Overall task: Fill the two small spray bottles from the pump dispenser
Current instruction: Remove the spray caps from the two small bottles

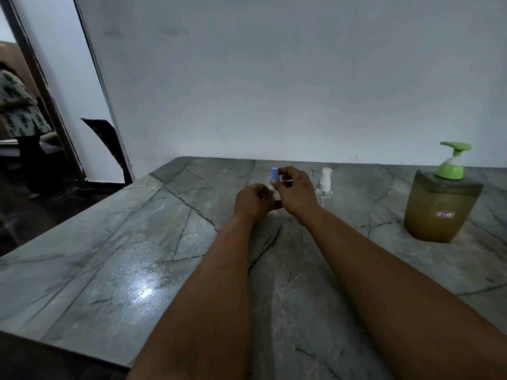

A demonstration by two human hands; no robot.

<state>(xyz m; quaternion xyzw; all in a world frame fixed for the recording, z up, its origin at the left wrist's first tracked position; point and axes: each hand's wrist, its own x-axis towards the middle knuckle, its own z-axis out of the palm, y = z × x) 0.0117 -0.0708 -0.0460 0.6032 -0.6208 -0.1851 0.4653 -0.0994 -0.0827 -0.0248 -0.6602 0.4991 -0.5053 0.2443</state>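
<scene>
Two bare forearms are reaching from the near edge across a glossy grey-green stone table top [115, 259] veined with dark cracks, a patch of light glaring on its near left part. Beyond the left edge, a dark wooden chair back [108, 145] is leaning against a pale wall corner, and a person in a patterned garment [16, 105] is showing through the doorway at far left. A plain whitish wall [274, 78] is running behind the far edge.

Toward the middle of the far edge, the left hand [253, 201] is curling its fingers around the body of a small clear plastic spray bottle with a blue cap [273, 175], holding it upright. The right hand [295, 189] is pinching at the bottle's top just beside the blue cap; what exactly its fingertips are gripping is hard to tell. Just right of the hands, a second small clear spray bottle with a white nozzle [325, 187] is standing upright on the surface. Near the far right corner, a squarish translucent pump dispenser of amber liquid with a green pump head [441, 204] is standing, a small white label on its front.
</scene>
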